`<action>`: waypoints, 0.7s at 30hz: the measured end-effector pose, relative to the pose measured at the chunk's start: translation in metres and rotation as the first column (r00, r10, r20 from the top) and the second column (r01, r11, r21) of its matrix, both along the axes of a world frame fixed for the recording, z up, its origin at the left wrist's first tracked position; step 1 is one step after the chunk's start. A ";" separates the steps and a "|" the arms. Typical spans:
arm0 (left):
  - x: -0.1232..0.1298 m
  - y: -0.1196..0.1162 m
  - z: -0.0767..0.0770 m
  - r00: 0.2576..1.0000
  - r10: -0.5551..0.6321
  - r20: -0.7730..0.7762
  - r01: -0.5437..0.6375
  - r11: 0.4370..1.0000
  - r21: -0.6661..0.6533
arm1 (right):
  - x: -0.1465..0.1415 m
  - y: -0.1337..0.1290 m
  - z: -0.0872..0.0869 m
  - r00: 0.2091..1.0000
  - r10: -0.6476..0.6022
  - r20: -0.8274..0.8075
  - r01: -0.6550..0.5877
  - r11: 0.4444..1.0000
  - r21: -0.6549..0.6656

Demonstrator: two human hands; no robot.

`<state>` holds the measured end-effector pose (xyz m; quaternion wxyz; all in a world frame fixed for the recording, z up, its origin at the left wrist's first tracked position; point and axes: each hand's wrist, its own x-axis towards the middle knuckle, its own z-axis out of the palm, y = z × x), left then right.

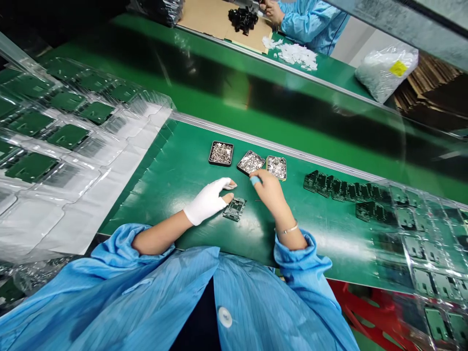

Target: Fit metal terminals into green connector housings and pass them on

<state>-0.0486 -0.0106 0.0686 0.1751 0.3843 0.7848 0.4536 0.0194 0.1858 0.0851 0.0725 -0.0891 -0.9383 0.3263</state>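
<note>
my left hand (207, 201), in a white glove (199, 209), curves with thumb and fingers apart, thumb tip just beside a circuit board (234, 209) that lies on the green counter (310, 229) in front of me; i can't tell if they touch. my right hand (269, 190) is bent, fingertips down by the near edge of the middle tray (243, 169) of small metal parts (251, 160); i can't make out whether they pinch anything. a similar tray (221, 164) stands on either side.

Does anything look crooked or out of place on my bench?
Only slightly: the middle tray, by your right hand, sits turned at a different angle from the left tray and right tray. I can't make out any spill.
</note>
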 end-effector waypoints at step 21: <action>-0.014 -0.004 0.001 1.000 0.019 0.019 -0.017 0.998 -0.053 | -0.054 0.024 -0.002 0.948 -0.010 0.319 -0.123 0.911 0.395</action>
